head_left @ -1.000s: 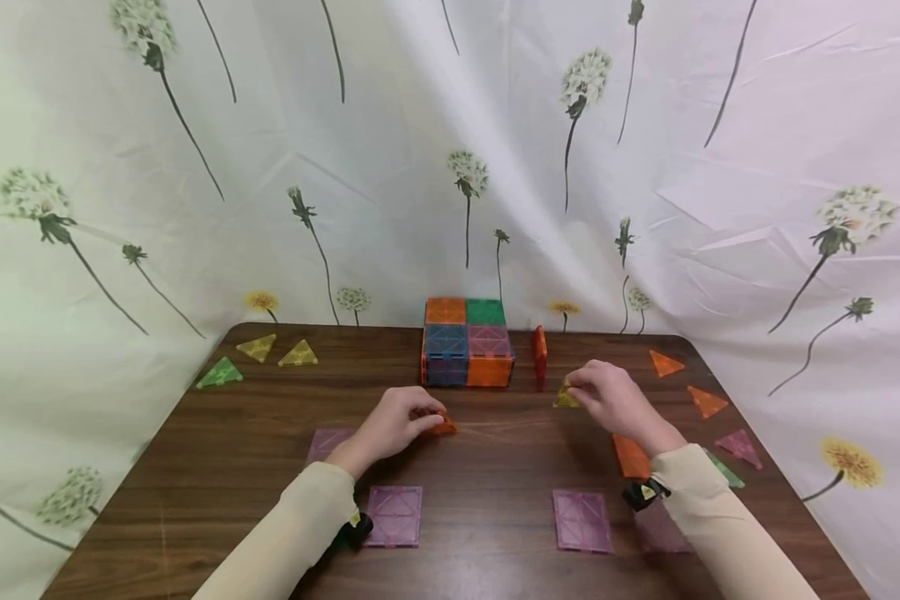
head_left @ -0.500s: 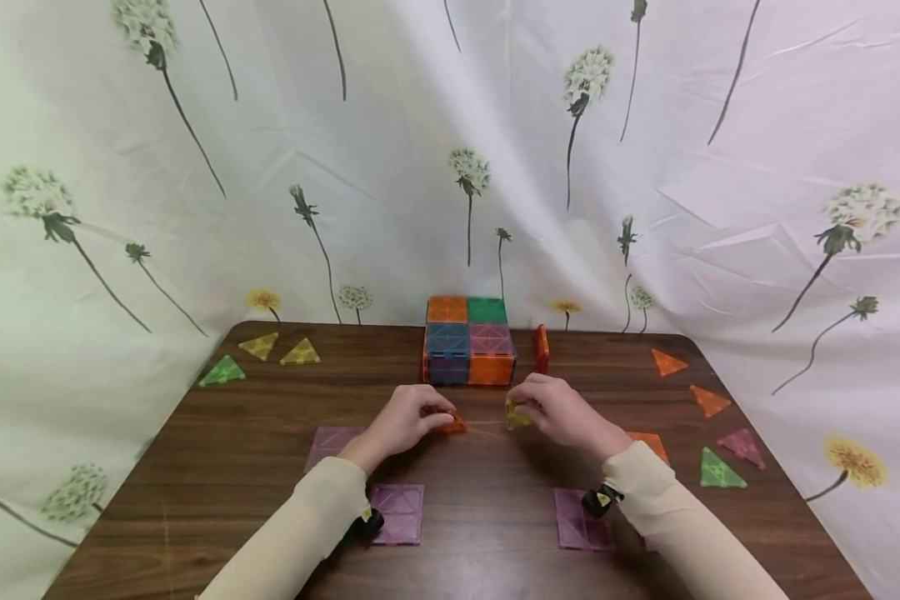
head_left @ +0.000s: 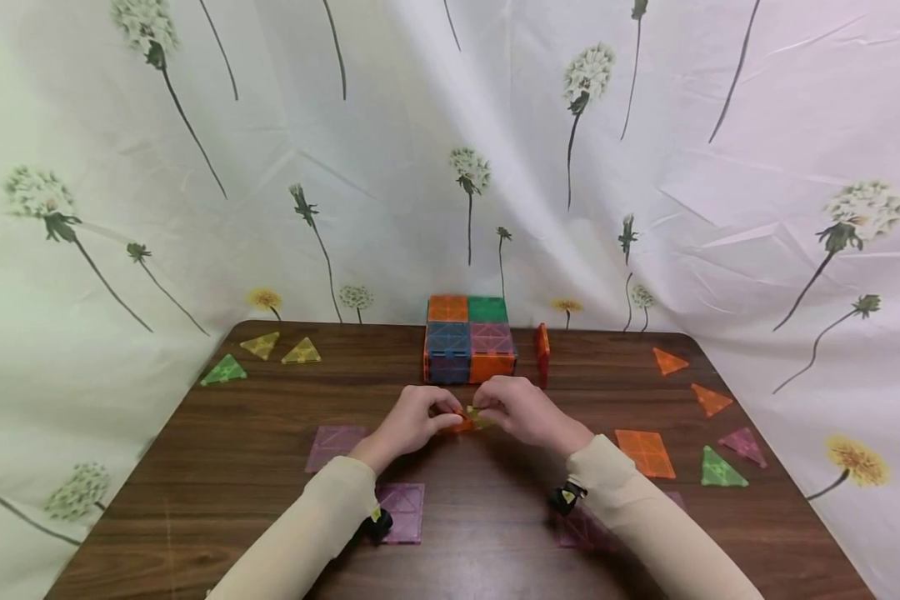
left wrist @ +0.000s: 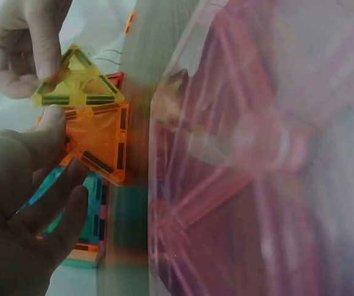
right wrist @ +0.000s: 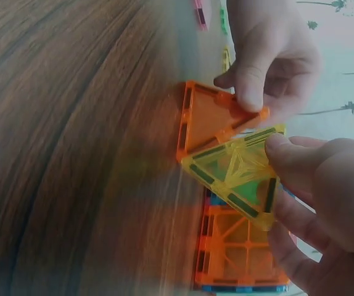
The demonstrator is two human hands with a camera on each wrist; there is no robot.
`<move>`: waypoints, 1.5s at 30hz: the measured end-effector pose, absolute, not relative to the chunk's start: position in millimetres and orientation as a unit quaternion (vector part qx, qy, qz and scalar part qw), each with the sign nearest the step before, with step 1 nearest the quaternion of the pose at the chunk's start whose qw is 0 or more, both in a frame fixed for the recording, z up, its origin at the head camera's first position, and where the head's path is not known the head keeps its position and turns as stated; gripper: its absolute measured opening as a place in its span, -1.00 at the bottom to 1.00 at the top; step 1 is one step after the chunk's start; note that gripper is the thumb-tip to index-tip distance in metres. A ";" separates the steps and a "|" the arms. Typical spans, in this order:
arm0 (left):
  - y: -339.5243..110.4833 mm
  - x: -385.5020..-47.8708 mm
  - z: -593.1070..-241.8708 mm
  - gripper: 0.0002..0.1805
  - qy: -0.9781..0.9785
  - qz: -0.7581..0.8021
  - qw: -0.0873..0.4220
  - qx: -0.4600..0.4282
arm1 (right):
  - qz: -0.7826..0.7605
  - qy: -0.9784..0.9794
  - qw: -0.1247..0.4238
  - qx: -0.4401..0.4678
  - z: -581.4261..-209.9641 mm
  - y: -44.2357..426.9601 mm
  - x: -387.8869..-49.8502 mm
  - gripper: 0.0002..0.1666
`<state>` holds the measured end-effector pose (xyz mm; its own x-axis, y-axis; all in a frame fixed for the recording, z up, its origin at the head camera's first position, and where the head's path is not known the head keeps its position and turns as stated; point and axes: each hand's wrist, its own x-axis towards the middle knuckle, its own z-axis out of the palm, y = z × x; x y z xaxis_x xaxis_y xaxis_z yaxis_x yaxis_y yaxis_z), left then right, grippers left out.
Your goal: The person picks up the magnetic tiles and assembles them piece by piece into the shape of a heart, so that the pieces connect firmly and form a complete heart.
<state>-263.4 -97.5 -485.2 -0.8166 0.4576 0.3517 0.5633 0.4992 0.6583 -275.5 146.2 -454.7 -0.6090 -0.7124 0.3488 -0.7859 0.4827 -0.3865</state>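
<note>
Over the middle of the table, my left hand (head_left: 417,421) pinches an orange triangular magnetic tile (left wrist: 100,139) by one corner between thumb and fingers. Opposite it, my right hand (head_left: 525,410) pinches a yellow triangular magnetic tile (right wrist: 235,176) the same way. Edge to edge, the two triangles meet or nearly meet, tilted to each other in the wrist views. Just behind the hands stands a box of coloured square tiles (head_left: 469,340), with orange, green, blue and purple squares on top.
Right of the box stands an upright red-orange tile (head_left: 543,354). Yellow triangles (head_left: 302,351) and a green triangle (head_left: 225,370) lie at the far left. An orange square (head_left: 645,454), a green triangle (head_left: 722,468) and other triangles lie right. Purple squares (head_left: 402,512) lie nearer the front.
My right hand has moved left with the yellow triangle until it is at the orange one. My left hand has shifted slightly right, still pinching the orange triangle.
</note>
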 end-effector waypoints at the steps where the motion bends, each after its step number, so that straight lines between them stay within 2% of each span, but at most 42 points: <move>1: -96.8 -263.4 -485.1 -0.94 -0.863 -0.404 0.067 -0.297 | 0.258 -0.858 0.072 0.439 -455.3 145.0 -275.4 -0.85; 11: -94.7 -265.2 -485.7 -0.95 -0.867 -0.398 0.062 -0.295 | 0.245 -0.860 0.078 0.440 -460.4 144.6 -275.3 -0.89; 18: -97.1 -265.4 -482.4 -0.86 -0.864 -0.395 0.060 -0.305 | 0.244 -0.856 0.075 0.449 -461.1 148.5 -273.4 -0.83; 26: -96.5 -268.8 -485.9 -0.95 -0.854 -0.418 0.056 -0.304 | 0.253 -0.869 0.061 0.421 -458.1 165.9 -269.9 -0.77; 38: -95.3 -271.2 -487.5 -0.92 -0.854 -0.433 0.031 -0.287 | 0.261 -0.880 0.164 0.360 -452.6 244.6 -264.9 -0.79; 45: -95.5 -271.5 -489.0 -0.92 -0.851 -0.439 0.035 -0.287 | 0.217 -0.923 0.170 0.268 -462.3 309.2 -251.9 -0.78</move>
